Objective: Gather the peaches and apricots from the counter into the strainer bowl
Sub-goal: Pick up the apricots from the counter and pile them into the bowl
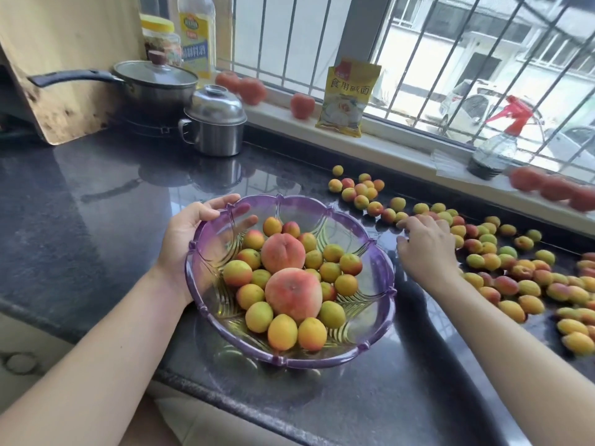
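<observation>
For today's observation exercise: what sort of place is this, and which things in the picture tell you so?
Most likely a home kitchen. A lidded frying pan sits on a stove by a steel pot, a cooking oil bottle stands behind them, and apricots lie scattered on the dark stone counter under a barred window.

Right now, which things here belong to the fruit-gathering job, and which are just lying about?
In the job: purple bowl, two peaches in it, loose apricots on the counter, left hand, right hand.

Lying about: lidded pan, steel pot, tomatoes, yellow packet, spray bottle.
</observation>
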`<state>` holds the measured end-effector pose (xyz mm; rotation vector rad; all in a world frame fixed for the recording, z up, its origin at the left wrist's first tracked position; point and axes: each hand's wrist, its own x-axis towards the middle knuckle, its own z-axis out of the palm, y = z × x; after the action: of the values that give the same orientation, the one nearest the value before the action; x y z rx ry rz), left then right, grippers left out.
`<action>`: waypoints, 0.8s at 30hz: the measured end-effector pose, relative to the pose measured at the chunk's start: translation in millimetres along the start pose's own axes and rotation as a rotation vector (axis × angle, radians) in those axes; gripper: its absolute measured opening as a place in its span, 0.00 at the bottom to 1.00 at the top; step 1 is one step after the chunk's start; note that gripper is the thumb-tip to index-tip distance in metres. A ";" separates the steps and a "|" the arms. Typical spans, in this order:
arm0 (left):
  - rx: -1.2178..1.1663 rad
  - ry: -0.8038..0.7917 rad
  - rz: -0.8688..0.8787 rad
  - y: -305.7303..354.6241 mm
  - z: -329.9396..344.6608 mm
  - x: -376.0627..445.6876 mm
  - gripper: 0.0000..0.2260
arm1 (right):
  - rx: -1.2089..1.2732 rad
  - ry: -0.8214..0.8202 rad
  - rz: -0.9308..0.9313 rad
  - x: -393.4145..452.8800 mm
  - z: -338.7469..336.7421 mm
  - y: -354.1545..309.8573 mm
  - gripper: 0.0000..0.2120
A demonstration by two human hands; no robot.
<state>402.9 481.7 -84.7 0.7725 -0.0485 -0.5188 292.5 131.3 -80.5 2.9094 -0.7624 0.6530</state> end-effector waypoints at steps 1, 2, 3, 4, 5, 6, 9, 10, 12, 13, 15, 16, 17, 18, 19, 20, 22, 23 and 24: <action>-0.012 -0.007 0.002 0.0 -0.2 0.6 0.20 | -0.043 -0.009 0.003 6.7 3.9 0.0 0.11; -0.016 -0.012 0.004 0.0 -0.4 1.5 0.21 | -0.076 -0.029 0.002 13.8 7.6 -0.5 0.14; -0.013 -0.018 0.006 0.1 -0.7 2.1 0.21 | -0.103 -0.051 -0.005 20.8 10.9 -1.3 0.17; -0.008 -0.024 0.008 -0.1 -1.0 2.7 0.21 | -0.124 -0.067 -0.016 27.8 13.7 -2.2 0.20; -0.002 -0.028 0.011 -0.3 -1.0 3.0 0.21 | -0.137 -0.079 -0.031 34.9 17.0 -2.5 0.22; 0.000 -0.028 0.014 -0.4 -0.9 3.2 0.21 | -0.150 -0.092 -0.045 41.2 19.9 -3.7 0.23; -0.004 -0.025 0.020 -0.1 0.1 3.2 0.21 | -0.191 -0.121 -0.074 55.3 30.7 -5.8 0.20; -0.005 -0.025 0.018 0.0 0.7 3.0 0.21 | -0.193 -0.125 -0.078 57.3 34.0 -6.5 0.18; -0.004 -0.023 0.014 -0.1 0.8 3.0 0.21 | -0.172 -0.096 -0.084 57.0 40.2 -7.9 0.12; -0.003 -0.024 0.013 -0.2 0.5 3.1 0.21 | -0.155 -0.069 -0.081 55.6 41.6 -9.1 0.10; -0.001 -0.028 0.010 -0.2 -0.3 3.2 0.21 | -0.104 -0.007 -0.063 49.4 40.4 -12.2 0.07; 0.001 -0.031 0.007 -0.3 -0.5 3.1 0.21 | -0.074 0.032 -0.053 44.5 38.6 -12.9 0.07; 0.004 -0.033 0.003 -0.4 -0.9 3.1 0.22 | -0.044 0.077 -0.044 39.0 36.6 -12.7 0.07; 0.007 -0.032 0.001 -0.4 -1.4 3.4 0.22 | -0.012 0.121 -0.035 33.3 33.7 -12.3 0.09; 0.011 -0.029 0.001 -0.3 -2.2 3.8 0.21 | 0.019 0.156 -0.029 27.6 31.3 -11.3 0.11; 0.017 -0.026 0.003 -0.5 -3.4 4.2 0.19 | 0.047 0.177 -0.030 22.4 28.8 -10.4 0.12; 0.024 -0.023 0.007 -1.1 -5.5 5.2 0.18 | 0.087 0.197 -0.061 14.2 24.7 -7.8 0.13; 0.023 -0.022 0.007 -1.2 -6.2 5.3 0.17 | 0.108 0.195 -0.082 11.3 22.3 -6.6 0.13; 0.022 -0.020 0.006 -1.3 -6.4 5.3 0.17 | 0.147 0.182 -0.097 9.2 18.4 -6.4 0.13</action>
<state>408.5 482.7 -90.9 0.7882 -0.0754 -0.5213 309.9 129.7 -93.1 2.9379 -0.5713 0.9850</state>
